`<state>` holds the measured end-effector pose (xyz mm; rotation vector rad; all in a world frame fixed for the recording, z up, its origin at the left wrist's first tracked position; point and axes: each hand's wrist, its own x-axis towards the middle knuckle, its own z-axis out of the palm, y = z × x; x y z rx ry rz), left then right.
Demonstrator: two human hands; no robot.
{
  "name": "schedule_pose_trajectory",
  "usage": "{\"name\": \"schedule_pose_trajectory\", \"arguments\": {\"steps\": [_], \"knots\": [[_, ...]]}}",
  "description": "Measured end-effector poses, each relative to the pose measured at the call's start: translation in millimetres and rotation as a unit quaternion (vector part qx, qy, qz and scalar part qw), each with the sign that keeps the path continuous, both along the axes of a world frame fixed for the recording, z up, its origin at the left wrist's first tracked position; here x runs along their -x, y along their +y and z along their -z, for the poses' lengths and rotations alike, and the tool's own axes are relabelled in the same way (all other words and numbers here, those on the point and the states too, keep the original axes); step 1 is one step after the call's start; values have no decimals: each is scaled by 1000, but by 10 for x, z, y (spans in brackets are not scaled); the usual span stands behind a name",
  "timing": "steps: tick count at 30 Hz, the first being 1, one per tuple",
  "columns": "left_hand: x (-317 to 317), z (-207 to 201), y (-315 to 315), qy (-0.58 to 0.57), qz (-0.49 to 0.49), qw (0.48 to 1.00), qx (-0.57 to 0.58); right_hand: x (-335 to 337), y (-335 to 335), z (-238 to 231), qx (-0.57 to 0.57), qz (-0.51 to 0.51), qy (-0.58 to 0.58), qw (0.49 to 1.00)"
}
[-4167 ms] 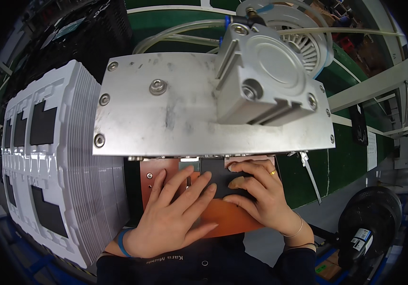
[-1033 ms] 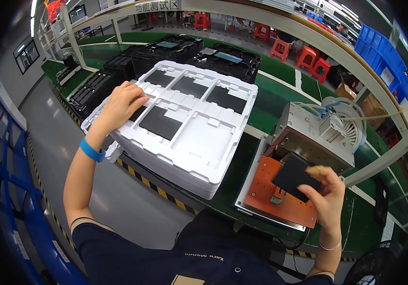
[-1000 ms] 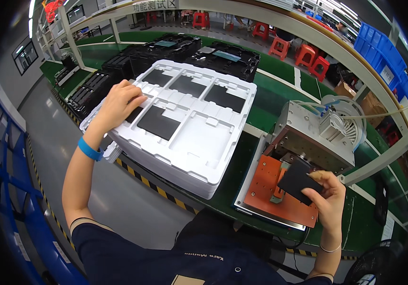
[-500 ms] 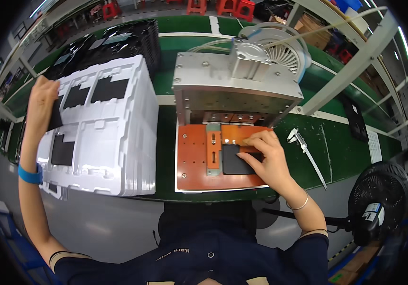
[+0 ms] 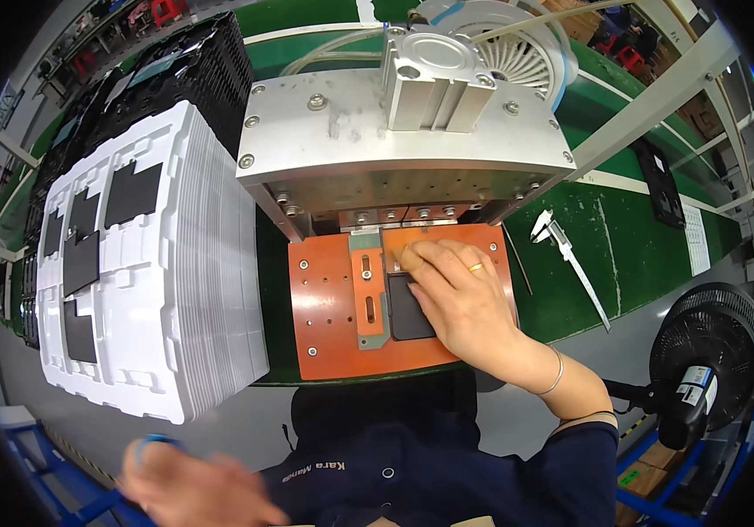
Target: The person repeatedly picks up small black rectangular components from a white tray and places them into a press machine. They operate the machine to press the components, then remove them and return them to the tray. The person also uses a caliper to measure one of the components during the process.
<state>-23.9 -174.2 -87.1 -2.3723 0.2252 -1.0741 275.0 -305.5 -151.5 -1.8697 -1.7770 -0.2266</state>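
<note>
My right hand [image 5: 469, 303] lies over the orange fixture plate [image 5: 329, 303] of a small press [image 5: 333, 123]. Its fingers are bent and close together at the top edge of a flat black rectangular piece [image 5: 410, 316], partly hidden by the hand. An orange guide block [image 5: 366, 299] stands along the piece's left side. At the lower left, my left hand [image 5: 197, 483] is smeared by motion, near my body and below a stack of white plastic trays [image 5: 136, 351]. Several thin black pieces lie in the top tray, one of them [image 5: 81, 263] tilted across its middle.
Black trays [image 5: 193, 83] are piled behind the white stack. To the press's right, a caliper [image 5: 570, 263] and a thin rod [image 5: 517, 259] lie on the green bench. A black fan [image 5: 702, 360] stands at the right, and a white reel [image 5: 526, 53] is behind the press.
My left hand has left the tray and swung down toward my body; the black piece it held now appears to lie in the tray. My right hand stays at the fixture, its fingers closer together.
</note>
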Motion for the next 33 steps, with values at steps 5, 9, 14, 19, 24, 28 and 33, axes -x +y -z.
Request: {"name": "schedule_pose_trajectory", "arguments": {"steps": [5,9,14,19,24,28,33], "knots": [[-949,583,-269,206,40,929,306,-49,-57,15,23,-7,-23,999],[-1119,755,-275,247,32,887,388,-53,-47,21,31,-1,-17,999],[-1107,690,-241,270,33,874,402,-66,-194,-113,27,28,103,994],[-1170,591,-225,293,30,852,434,-82,-457,-144,74,0,110,991],[-1338,521,-144,305,-8,830,466,-238,-241,-83,48,-15,106,993],[-1446,538,-92,311,-43,830,461,-372,-99,-48,34,-21,109,993],[-1443,549,-85,325,-47,820,468,-390,-75,-60,34,-34,121,991]]}}
